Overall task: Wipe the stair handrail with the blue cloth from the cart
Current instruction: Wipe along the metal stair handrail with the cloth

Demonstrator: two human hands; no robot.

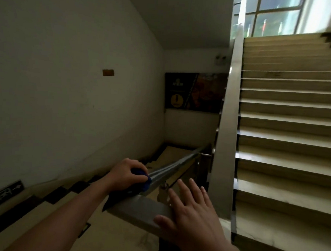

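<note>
Low in the frame's centre, the left hand (125, 174) clamps the blue cloth (143, 179) around the handrail (177, 167) — its long axis apparently running away toward centre-right — while the right hand (192, 210) rests open, fingers spread, on the nearer end.

Left forearm bare, reaching forward and up from the lower left edge of view, wrist nearly straight. Left hand (125, 174) knuckles-up, fingers (139, 165) curled closed around the blue cloth (144, 180), thumb hidden beneath. Right forearm entering from the bottom edge at lower right. Right hand (191, 214) flat and palm-down, its four fingers extended and slightly spread, pointing forward; thumb splayed to the left. The two hands are near each other, not touching.
</note>
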